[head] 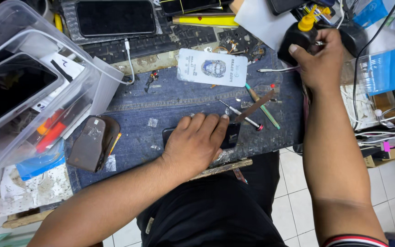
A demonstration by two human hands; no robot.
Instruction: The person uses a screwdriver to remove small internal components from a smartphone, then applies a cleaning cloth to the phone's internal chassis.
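Note:
My left hand [196, 142] lies flat on a dark phone [231, 135] that rests on the denim-covered bench [184, 98], near its front edge. Most of the phone is hidden under the palm. My right hand [318, 59] reaches to the back right and grips a black bottle [293, 39] with a yellow nozzle cap. A small screwdriver [243, 115], a brown strip tool [255, 105] and a green-handled tool [264, 109] lie just right of my left fingertips.
A clear plastic box [26, 87] holding phones stands at the left. A white card [212, 67] lies at the bench's middle back, a keyboard with a phone [115, 17] behind it. A brown case [92, 142] sits front left. Cables and blue packets crowd the right.

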